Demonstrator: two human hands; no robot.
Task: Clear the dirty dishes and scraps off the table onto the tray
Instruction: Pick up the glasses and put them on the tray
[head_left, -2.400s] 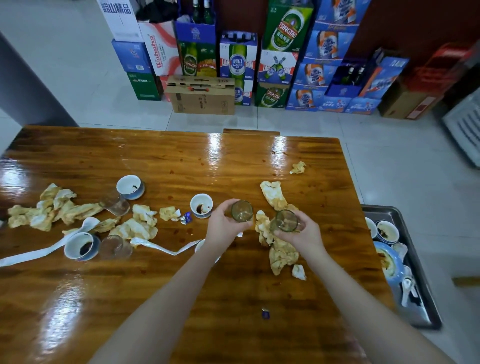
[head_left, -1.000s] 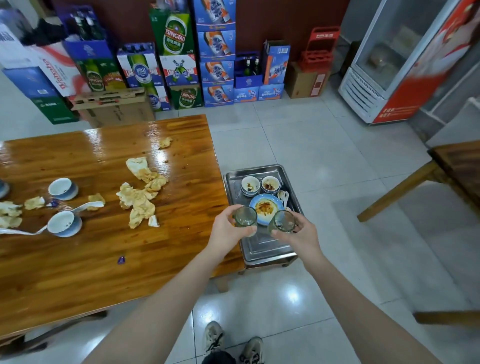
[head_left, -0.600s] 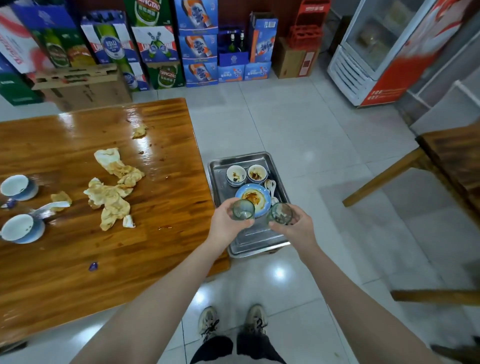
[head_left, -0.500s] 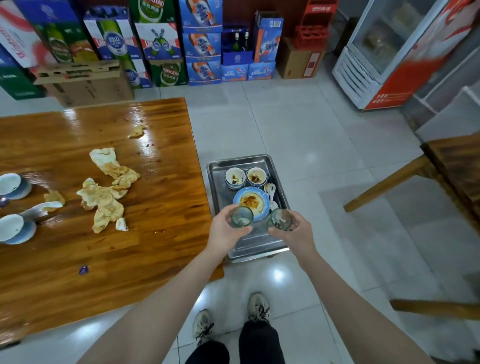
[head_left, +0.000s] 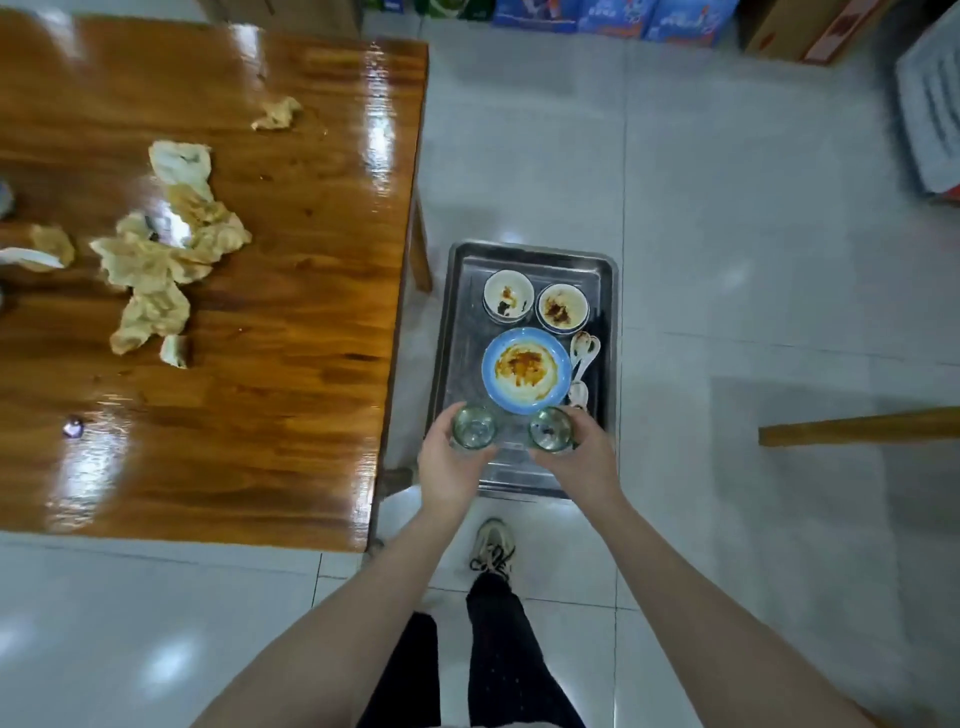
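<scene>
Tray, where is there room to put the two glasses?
Near end of the tray, between plate and rim, under the glasses, is bare. So is the strip left of the plate. Crowded: bowls at the far end, spoons on the right.

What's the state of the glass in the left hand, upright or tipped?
Upright: the glass shows its round open mouth facing up at the camera, the left hand gripping its side over the near end of the tray.

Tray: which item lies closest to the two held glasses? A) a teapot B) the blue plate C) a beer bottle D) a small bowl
B: the blue plate lies beyond the left glass in the left hand and the right glass in the right hand; the small bowls sit farther back.
</scene>
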